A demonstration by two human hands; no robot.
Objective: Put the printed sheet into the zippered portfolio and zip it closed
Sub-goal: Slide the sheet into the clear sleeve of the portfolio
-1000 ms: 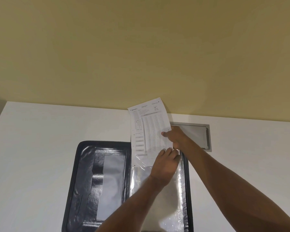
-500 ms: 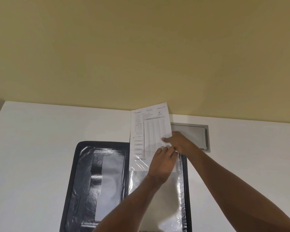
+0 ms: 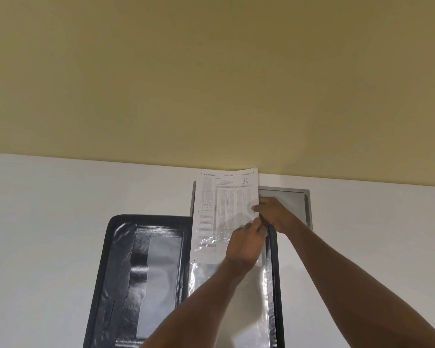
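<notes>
A black zippered portfolio lies open on the white table. Its right half holds clear plastic sleeves. The printed sheet, a white page with a table of figures, stands partly inside the top of a sleeve, its upper half sticking out toward the wall. My right hand pinches the sheet's right edge. My left hand rests over the sheet's lower right, fingers gripping the sleeve's opening. The sheet's lower edge shows through the plastic.
A grey recessed cover plate sits in the table behind the portfolio, partly under the sheet. A yellow wall rises right behind the table's back edge. White table surface stretches to the left and right of the portfolio.
The sheet has straightened from a tilt and slid down deeper into the plastic sleeve. Both hands have moved slightly down with it.
</notes>
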